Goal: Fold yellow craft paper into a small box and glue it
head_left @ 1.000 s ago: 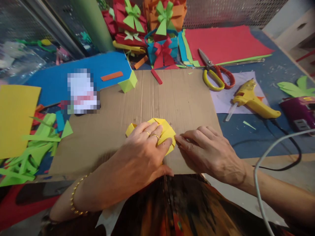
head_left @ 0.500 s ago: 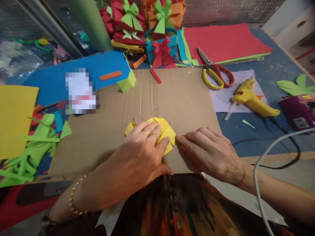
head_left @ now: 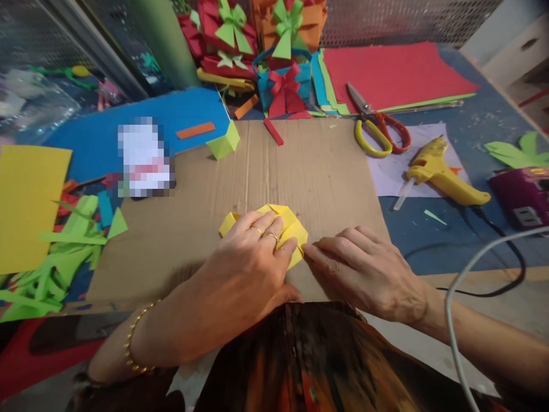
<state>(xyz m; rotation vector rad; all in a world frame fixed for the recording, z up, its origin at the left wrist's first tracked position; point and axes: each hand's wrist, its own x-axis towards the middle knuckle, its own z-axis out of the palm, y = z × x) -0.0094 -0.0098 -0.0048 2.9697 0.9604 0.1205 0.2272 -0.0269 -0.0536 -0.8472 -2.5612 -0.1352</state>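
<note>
A folded yellow paper piece (head_left: pixel 292 224) with several creased edges lies on the cardboard sheet (head_left: pixel 184 206), close to its front edge. My left hand (head_left: pixel 253 252) is over the piece, holding it down, with the fingers together on top and the thumb bent towards its lower side. Part of the paper is hidden under that hand; a small folded end shows to the left. At the piece's lower right edge, my right hand (head_left: pixel 364 266) has its fingers closed, and the fingertips touch the paper there.
Scissors (head_left: pixel 369 123) and a yellow hot glue gun (head_left: pixel 446 174) with a cord lie at right. Red sheets (head_left: pixel 398 74) are stacked behind. Paper bags with bows (head_left: pixel 285 86) stand at the back. Green scraps (head_left: pixel 55 257), a yellow sheet (head_left: pixel 30 206) and a blurred-out object (head_left: pixel 143 157) are at left.
My right fingertips have slid slightly down along the right edge of the yellow paper. My left hand stays on it; the whole view has shifted slightly.
</note>
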